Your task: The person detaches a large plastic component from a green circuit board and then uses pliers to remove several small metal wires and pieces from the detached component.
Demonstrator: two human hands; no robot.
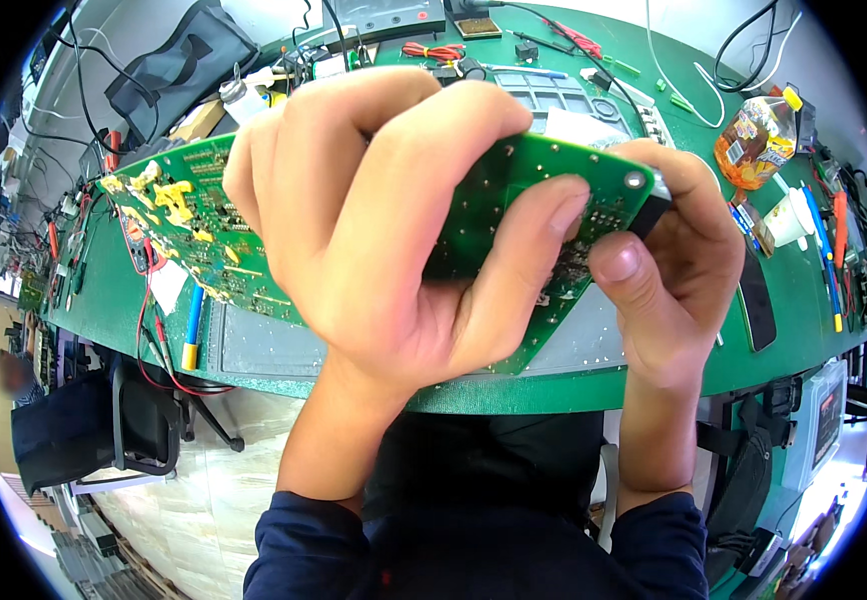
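Note:
I hold a green circuit board (529,175) up close to the camera with both hands, its solder side toward me. My left hand (384,210) wraps over the board's left and middle part, thumb pressed on its face. My right hand (669,270) grips the right edge, thumb on the lower face, fingers curled behind the top corner. Much of the board is hidden by my left hand.
A larger green circuit board (184,235) with yellow parts lies on the green bench (794,340) at the left, beside red leads (149,320). A grey mat (264,350) lies below it. A snack bag (754,140), paper cup (789,218), pens and tools sit at the right and back.

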